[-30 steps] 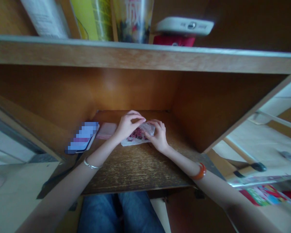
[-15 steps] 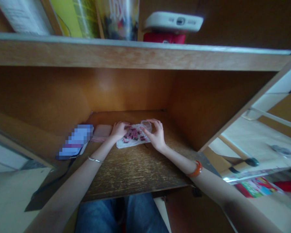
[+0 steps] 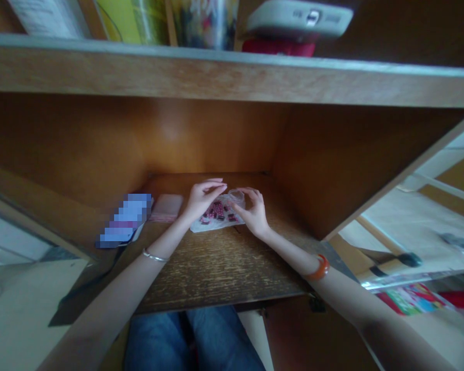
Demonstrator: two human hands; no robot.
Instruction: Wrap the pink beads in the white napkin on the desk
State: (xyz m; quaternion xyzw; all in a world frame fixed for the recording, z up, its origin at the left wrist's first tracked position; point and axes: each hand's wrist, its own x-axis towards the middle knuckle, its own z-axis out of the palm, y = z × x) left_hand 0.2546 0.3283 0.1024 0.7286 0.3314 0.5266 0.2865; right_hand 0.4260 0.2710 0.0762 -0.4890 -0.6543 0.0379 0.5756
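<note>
On the dark wooden desk (image 3: 216, 268), deep in the cubby, lies a white sheet (image 3: 204, 225) with several small pink and dark red pieces (image 3: 216, 210) on it. My left hand (image 3: 201, 198) hovers over the sheet, its fingertips pinched together and pointing right; what they pinch is too small to make out. My right hand (image 3: 257, 214) rests at the sheet's right edge and grips a small clear round container (image 3: 237, 196) with its fingers. The two hands nearly meet at the container.
A blurred phone (image 3: 124, 219) and a pink pad (image 3: 166, 207) lie left of the sheet. The shelf board (image 3: 232, 77) above carries books, a white device (image 3: 297, 18) and a red item (image 3: 278, 47). A colourful booklet (image 3: 410, 299) lies at the right.
My left hand dropped onto the pieces half a second ago and has now lifted again, pinched, toward the container. My right hand stayed at the container.
</note>
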